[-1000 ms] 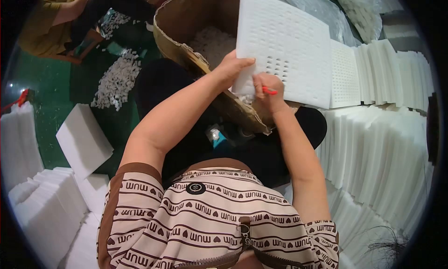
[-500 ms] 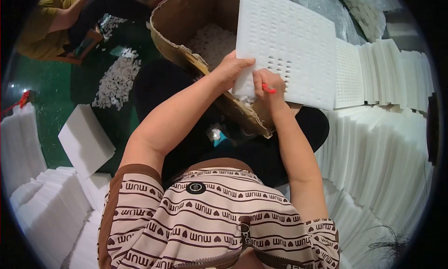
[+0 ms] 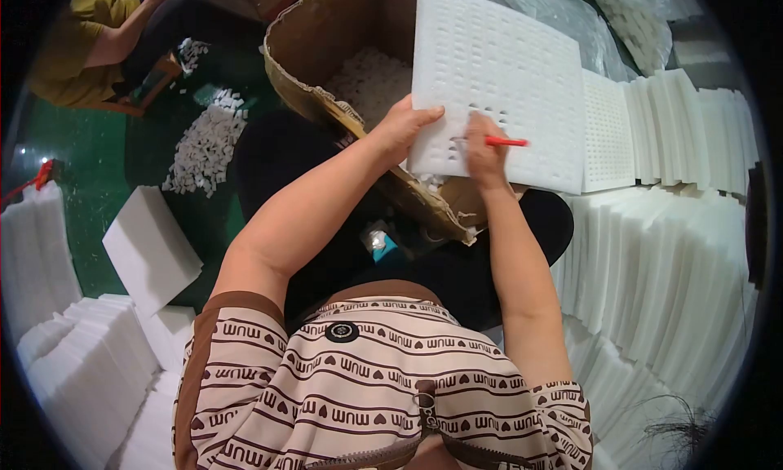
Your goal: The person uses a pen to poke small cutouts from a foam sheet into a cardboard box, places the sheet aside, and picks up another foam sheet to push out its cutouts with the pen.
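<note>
A white foam sheet [image 3: 510, 70] with rows of small cut slots is tilted over an open cardboard box. My left hand [image 3: 401, 130] grips its left edge, thumb on top and fingers behind. Closed around a slim red-handled tool [image 3: 507, 142], my right hand [image 3: 484, 150] is at the lower part of the sheet. The tool's thin tip points left, near several dark open holes; whether it touches the foam I cannot tell. Inside the worn cardboard box [image 3: 295, 42] lie many small white foam pieces [image 3: 371, 74], some also by the near corner beneath the sheet.
Stacked white foam sheets [image 3: 644, 258] stand close on my right, and more foam stacks [image 3: 86, 348] on my left. A heap of foam bits [image 3: 208, 144] lies on the green floor. Another person [image 3: 94, 50] sits at the upper left. Clear plastic bags [image 3: 563, 13] lie behind the sheet.
My right hand has shifted slightly right and turned, so the red handle now points right across the sheet. My left hand keeps its hold on the foam edge.
</note>
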A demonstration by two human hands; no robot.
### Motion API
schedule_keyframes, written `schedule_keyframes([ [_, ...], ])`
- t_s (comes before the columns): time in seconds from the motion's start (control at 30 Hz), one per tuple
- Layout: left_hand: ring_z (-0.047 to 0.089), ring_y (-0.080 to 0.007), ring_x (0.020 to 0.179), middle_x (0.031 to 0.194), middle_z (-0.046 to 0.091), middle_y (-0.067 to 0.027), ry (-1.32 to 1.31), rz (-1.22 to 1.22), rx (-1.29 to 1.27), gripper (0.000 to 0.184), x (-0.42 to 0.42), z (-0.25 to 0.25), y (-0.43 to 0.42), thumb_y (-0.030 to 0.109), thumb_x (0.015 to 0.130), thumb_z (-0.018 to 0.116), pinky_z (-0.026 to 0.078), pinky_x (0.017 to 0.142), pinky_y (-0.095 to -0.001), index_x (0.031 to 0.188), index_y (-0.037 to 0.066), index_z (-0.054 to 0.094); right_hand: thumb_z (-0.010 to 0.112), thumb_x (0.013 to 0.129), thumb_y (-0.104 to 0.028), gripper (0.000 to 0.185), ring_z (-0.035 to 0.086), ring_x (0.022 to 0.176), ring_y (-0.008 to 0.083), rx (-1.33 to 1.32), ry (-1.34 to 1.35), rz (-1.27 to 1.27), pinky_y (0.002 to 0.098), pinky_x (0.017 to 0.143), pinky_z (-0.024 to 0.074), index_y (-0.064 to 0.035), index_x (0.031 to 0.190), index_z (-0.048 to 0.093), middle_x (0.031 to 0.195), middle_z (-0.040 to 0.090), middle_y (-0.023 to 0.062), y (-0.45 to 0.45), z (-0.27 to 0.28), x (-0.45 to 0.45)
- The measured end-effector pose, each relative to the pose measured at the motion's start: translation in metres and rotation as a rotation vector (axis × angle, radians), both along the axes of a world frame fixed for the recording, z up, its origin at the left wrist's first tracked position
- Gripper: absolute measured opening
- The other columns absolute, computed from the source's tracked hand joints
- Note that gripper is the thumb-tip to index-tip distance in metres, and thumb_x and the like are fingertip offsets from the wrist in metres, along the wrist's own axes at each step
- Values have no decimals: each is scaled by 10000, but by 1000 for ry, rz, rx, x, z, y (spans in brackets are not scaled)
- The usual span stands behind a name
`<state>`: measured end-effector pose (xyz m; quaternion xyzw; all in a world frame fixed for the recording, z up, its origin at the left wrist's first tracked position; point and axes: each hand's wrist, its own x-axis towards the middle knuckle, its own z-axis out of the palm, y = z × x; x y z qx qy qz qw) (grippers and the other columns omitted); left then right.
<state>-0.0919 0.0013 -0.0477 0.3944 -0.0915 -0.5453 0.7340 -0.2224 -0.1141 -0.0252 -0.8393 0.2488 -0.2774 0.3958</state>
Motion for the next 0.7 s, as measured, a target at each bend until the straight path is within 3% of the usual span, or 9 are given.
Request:
schedule_keyframes([
  [0.07, 596, -261, 956, 1122, 577, -194, 28, 13, -19, 428, 1, -5, 1, 71, 834, 568, 496, 811, -358, 1233, -16, 439, 454, 942, -232, 329, 432, 560, 131, 421, -162, -64, 268, 513, 348, -44, 684, 533, 631, 505, 18, -11, -4, -4],
  [0.27, 597, -257, 958, 1126, 578, -190, 37, -43, -41, 430, 1, -5, 2, 87, 843, 576, 494, 816, -359, 1237, -16, 439, 441, 940, -230, 335, 404, 542, 147, 3, -129, -40, 280, 516, 352, -19, 683, 482, 607, 459, 28, 10, -2, 13],
  [0.43, 597, -255, 961, 1128, 579, -185, 33, -7, -42, 433, 3, -2, 3, 98, 851, 577, 495, 813, -357, 1244, -15, 436, 446, 934, -226, 317, 410, 541, 140, 69, 26, -37, 279, 507, 354, -18, 703, 507, 605, 464, 23, 6, 2, 17],
  [0.57, 595, -254, 965, 1135, 577, -184, 36, -27, -77, 433, 1, -6, 1, 111, 858, 577, 494, 815, -354, 1249, -9, 435, 470, 948, -269, 345, 406, 595, 134, 510, -231, -131, 266, 544, 348, -40, 695, 523, 619, 482, 11, -11, 1, 7],
  [0.6, 595, -254, 965, 1135, 577, -184, 37, -31, -76, 433, 0, -5, 2, 111, 858, 577, 494, 815, -354, 1249, -9, 435, 470, 948, -269, 345, 406, 595, 134, 510, -231, -135, 266, 544, 348, -40, 695, 523, 619, 482, 11, -8, 3, 9],
  [0.7, 597, -250, 960, 1136, 578, -183, 17, -31, -77, 432, -1, 0, 3, 113, 857, 578, 495, 813, -352, 1249, -3, 437, 466, 950, -276, 353, 414, 596, 139, -67, -22, -27, 263, 547, 354, -35, 699, 527, 623, 485, 11, 12, 7, 25],
])
